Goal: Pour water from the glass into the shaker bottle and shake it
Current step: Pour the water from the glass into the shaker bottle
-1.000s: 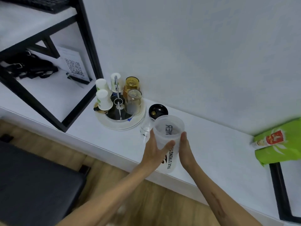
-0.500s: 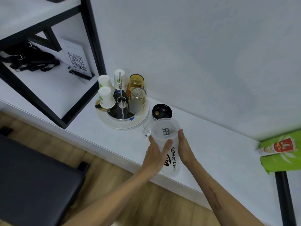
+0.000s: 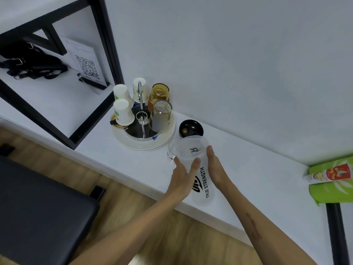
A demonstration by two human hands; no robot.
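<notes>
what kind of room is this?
Probably a hotel or guest room: a tray of upturned paper cups and glasses, a standing QR-code card, plus a white counter along the wall.

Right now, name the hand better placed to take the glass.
Left: the clear glass stands by the left hand, left of the translucent shaker bottle; the right hand lies beyond it.

Head view. An open-topped shaker bottle (image 3: 202,181) stands upright near the front edge of a white counter (image 3: 257,178). The left hand (image 3: 182,175) holds it between thumb and fingers at 9 o'clock; the right hand (image 3: 215,167) lies flat against it at 3 o'clock. From the bottle: a clear glass (image 3: 171,151) touching or just behind at 11, a black lid (image 3: 191,128) at 12, a round tray (image 3: 133,144) of upturned cups at 10, a green packet (image 3: 332,190) well apart at 3.
</notes>
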